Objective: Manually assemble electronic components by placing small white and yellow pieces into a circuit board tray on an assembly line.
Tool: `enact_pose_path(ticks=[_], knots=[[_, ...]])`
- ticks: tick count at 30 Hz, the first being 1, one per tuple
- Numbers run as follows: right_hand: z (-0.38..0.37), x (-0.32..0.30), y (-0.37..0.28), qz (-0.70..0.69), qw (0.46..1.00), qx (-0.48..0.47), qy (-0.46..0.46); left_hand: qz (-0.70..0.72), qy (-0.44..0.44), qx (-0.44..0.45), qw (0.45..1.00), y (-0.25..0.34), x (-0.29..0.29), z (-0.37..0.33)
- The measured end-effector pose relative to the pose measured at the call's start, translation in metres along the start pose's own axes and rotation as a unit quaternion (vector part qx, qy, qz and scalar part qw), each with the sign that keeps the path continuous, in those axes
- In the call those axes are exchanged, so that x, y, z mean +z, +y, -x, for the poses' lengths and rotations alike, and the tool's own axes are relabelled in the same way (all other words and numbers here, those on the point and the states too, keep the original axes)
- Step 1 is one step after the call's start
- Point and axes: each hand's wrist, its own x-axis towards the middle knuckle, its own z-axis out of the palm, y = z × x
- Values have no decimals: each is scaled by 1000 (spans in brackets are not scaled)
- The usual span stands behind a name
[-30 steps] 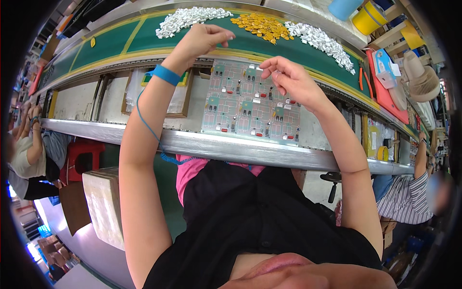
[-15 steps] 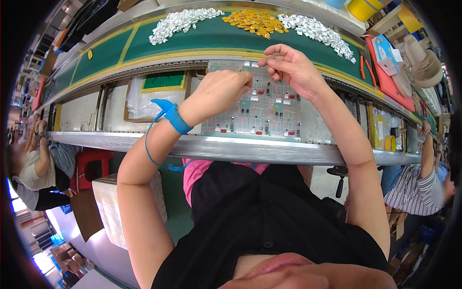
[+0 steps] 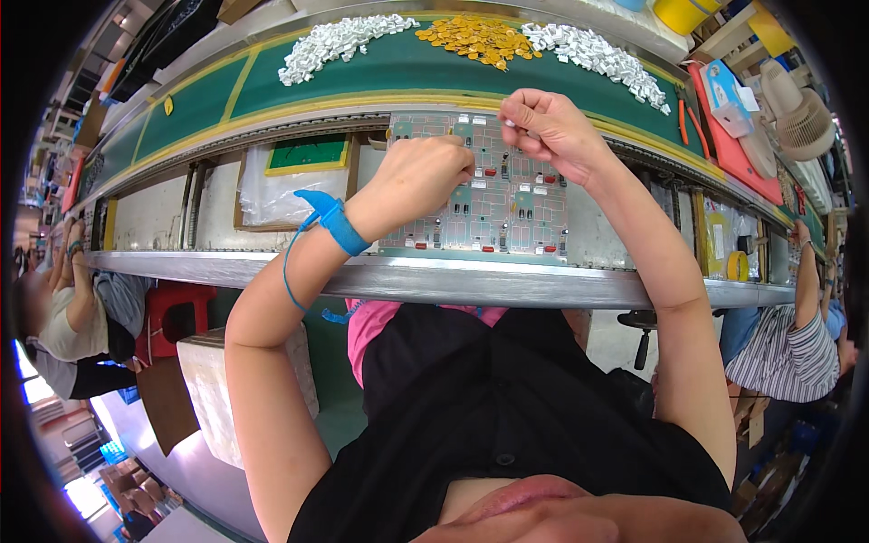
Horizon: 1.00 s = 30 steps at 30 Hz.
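Note:
A grey circuit board (image 3: 480, 204) lies across the rails in front of me, with several small red, black and white parts standing on it. My left hand (image 3: 424, 172) is closed over the board's left half, its fingers curled down. Whatever its fingertips hold is hidden by the hand; a blue wrist strap (image 3: 339, 224) circles that wrist. Above the board's far right part, my right hand (image 3: 554, 134) pinches thumb against fingers. A small white component (image 3: 510, 123) shows at its fingertips.
Along the green bench top lie a left heap of white components (image 3: 335, 47), orange disc-shaped parts (image 3: 480, 42) and a right heap of white components (image 3: 597, 65). Red-handled pliers (image 3: 695, 128) and a fan (image 3: 797, 109) stand right. A metal rail (image 3: 434, 279) runs nearest me.
My right hand's fingers have closed together into a pinch, and a white component now shows there. My left hand has shifted only slightly over the board.

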Motion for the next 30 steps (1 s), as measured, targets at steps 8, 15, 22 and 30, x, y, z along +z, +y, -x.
enact_pose_path(ticks=[8, 15, 22, 30], knots=[[0, 1, 3, 69, 997, -1, 31, 67, 16, -47, 997, 1, 3, 4], [-1, 10, 5, 13, 999, -21, 26, 70, 19, -54, 996, 0, 2, 10], [-4, 4, 7, 28, 1000, -6, -3, 85, 59, -17, 994, -7, 13, 11], [-13, 11, 0, 210, 977, -36, 10, 448, 47, -130, 883, -37, -26, 4]])
